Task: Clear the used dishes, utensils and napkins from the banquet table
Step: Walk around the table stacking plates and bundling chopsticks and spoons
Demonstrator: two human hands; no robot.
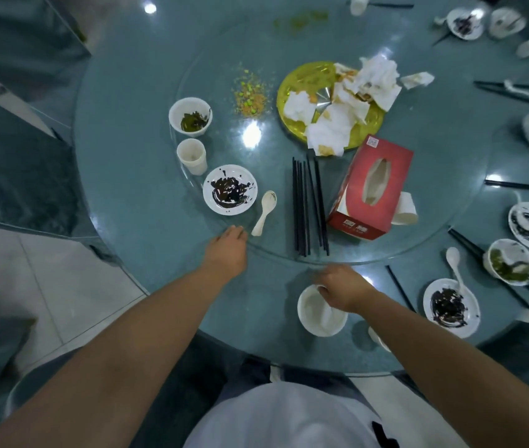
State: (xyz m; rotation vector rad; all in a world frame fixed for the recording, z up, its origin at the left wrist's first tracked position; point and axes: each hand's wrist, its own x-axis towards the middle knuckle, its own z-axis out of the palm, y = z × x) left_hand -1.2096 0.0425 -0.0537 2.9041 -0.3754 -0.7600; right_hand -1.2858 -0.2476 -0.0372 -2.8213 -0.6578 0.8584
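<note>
My right hand grips the far rim of a white bowl at the table's near edge. My left hand rests with fingers extended on the rim of the glass turntable, just short of a white spoon. A sauce-smeared white plate lies beyond it, with a paper cup and a bowl of green leftovers further back. Several black chopsticks lie bundled at the centre. Crumpled napkins cover a gold plate.
A red tissue box stands right of the chopsticks. Food crumbs are scattered on the turntable. More dirty plates, a bowl, a spoon and chopsticks sit along the right edge. Covered chairs stand at left.
</note>
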